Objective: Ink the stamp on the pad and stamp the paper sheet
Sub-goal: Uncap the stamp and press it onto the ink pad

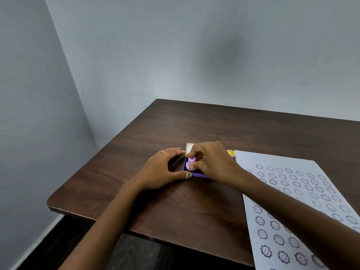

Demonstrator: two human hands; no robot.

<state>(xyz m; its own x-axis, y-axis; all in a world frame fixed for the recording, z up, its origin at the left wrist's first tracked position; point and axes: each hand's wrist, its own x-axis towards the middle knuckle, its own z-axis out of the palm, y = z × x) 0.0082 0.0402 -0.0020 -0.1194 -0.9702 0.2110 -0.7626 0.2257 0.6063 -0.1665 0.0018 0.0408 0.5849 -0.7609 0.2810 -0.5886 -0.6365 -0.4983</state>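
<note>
A small lilac stamp (190, 163) stands on the purple ink pad (198, 174) near the middle of the table. My right hand (211, 160) is closed around the stamp from the right and above. My left hand (162, 168) braces the pad's left side, index finger along its far edge and thumb at its near corner. The pad's white lid (189, 147) pokes out behind my right hand. A white paper sheet (303, 207) lies to the right, covered with several rows of smiley flower prints. My right forearm crosses its left part.
A yellow smiley stamp cap (231, 153) lies by the sheet's far left corner. The dark wooden table (155, 211) stands in a corner of grey walls; its left edge and near edge are close to my left forearm.
</note>
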